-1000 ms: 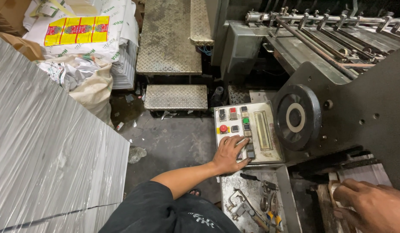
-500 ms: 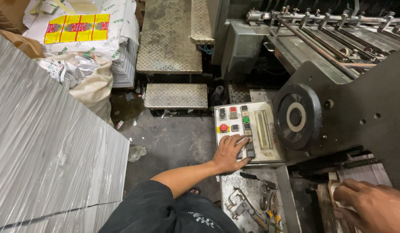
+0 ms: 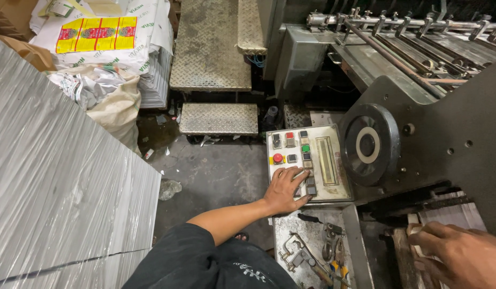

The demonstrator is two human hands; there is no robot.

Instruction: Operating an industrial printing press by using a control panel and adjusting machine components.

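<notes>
Fingers (image 3: 297, 176) of the left hand (image 3: 284, 190) lie spread flat, gripping nothing, on the control panel (image 3: 308, 163), buttons (image 3: 307, 166) just right of them.

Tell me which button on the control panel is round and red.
It is the round red button at the left edge of the control panel, just above the left hand. The other buttons are square; one square red button sits higher.

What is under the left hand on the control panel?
The left hand rests on the lower part of the control panel, fingers spread over square buttons near the bottom. Buttons directly beneath the palm and fingers are covered, so their colour and count cannot be seen.
</notes>
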